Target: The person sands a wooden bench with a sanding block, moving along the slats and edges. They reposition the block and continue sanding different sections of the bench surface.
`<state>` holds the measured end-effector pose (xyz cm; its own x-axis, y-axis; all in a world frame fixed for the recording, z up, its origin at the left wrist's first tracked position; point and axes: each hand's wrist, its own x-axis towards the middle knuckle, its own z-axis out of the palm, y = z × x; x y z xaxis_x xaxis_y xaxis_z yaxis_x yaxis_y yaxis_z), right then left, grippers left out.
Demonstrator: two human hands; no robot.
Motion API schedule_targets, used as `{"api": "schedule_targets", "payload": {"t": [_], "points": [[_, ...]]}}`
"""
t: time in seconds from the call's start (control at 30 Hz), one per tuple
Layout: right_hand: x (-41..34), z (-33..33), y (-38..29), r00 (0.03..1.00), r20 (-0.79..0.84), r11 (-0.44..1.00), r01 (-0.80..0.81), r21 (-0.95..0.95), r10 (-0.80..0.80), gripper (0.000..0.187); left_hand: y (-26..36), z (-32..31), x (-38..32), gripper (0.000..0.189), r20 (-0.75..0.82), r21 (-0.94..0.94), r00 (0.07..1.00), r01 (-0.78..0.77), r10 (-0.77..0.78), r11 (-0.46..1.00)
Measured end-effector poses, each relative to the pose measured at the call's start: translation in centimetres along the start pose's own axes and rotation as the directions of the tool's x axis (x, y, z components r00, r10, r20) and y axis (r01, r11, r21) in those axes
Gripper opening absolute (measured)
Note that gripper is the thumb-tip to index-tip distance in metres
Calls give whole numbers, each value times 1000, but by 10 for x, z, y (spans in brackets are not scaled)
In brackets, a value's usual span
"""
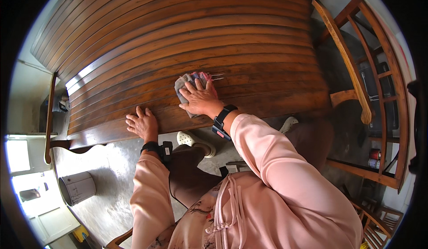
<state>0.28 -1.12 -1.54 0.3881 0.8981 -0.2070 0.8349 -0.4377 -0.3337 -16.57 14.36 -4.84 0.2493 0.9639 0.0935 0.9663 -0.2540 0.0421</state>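
Note:
Under my right hand (pixel 200 98) lies a bunched cloth (pixel 182 84), grey with a pink, frayed edge. The palm and fingers press it flat against the slatted seat of a long wooden bench (pixel 264 81), and part of the cloth is hidden beneath them. My left hand (pixel 143 123) rests on the bench's front board with its fingers spread and nothing in it. Dark straps with small devices circle both wrists. The bench's slatted back (pixel 187 1) rises beyond the seat.
Wooden armrests (pixel 344 55) flank the bench on both sides. A grey bucket (pixel 78 187) lies on its side on the concrete floor (pixel 113 182) at left. A wooden frame (pixel 381 78) with cans (pixel 374 154) stands at right, and wooden chairs (pixel 371 219) are behind it.

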Motion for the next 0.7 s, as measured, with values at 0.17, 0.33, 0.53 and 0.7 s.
{"api": "schedule_targets", "payload": {"t": [0.17, 0.33, 0.53, 0.7], "points": [[-1, -2, 18, 999, -8, 998, -52, 32, 52, 62, -2, -1, 1, 48, 8, -18, 1000, -2, 2, 1000], [-20, -16, 85, 967, -13, 966, -255, 39, 256, 60, -4, 0, 3, 49, 1, -1, 1000, -2, 2, 1000], [-76, -40, 206, 855, -88, 854, -516, -61, 510, 62, -8, 3, 5, 50, 28, 24, 1000, -7, 6, 1000], [-126, -59, 292, 714, -83, 716, -698, -14, 695, 63, -12, 10, 9, 50, 1, 48, 1000, -11, 11, 999]]}}
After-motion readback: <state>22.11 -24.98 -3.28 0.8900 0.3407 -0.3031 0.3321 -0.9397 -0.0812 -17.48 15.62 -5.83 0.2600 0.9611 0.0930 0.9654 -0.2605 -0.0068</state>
